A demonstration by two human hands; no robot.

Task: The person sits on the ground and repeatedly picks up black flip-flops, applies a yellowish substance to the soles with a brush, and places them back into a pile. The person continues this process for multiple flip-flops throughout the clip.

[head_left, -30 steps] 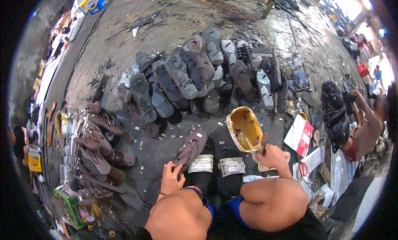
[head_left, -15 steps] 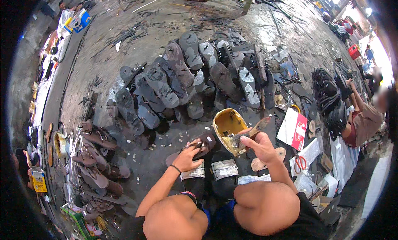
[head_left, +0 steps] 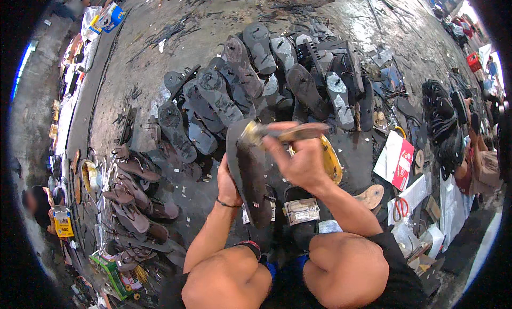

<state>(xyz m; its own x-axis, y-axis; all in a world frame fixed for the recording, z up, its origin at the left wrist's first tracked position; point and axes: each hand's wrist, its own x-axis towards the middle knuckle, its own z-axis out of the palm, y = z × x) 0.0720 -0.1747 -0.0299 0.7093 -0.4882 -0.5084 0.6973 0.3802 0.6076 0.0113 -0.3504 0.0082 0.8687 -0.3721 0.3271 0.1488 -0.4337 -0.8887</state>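
Note:
My left hand (head_left: 228, 183) is closed around the edge of a dark flip-flop (head_left: 250, 189), held up with its underside facing me. My right hand (head_left: 301, 162) grips a wooden-handled brush (head_left: 306, 130). Its pale, glue-smeared bristles touch the upper end of the sole, where a wet-looking patch shows. Partly hidden behind my right hand is a yellow glue tub (head_left: 332, 158) with dark stains inside.
Ahead lies a heap of flip-flops (head_left: 218, 98), mostly undersides up. Brown sandals (head_left: 133, 202) are piled at the left. To the right are a red-and-white carton (head_left: 394, 161), red-handled scissors (head_left: 400, 207) and another person (head_left: 482, 165) beside black straps (head_left: 440, 114).
My left hand has lifted the flip-flop off the floor and turned its underside toward me. My right hand has brought the brush from the glue tub leftward onto the sole.

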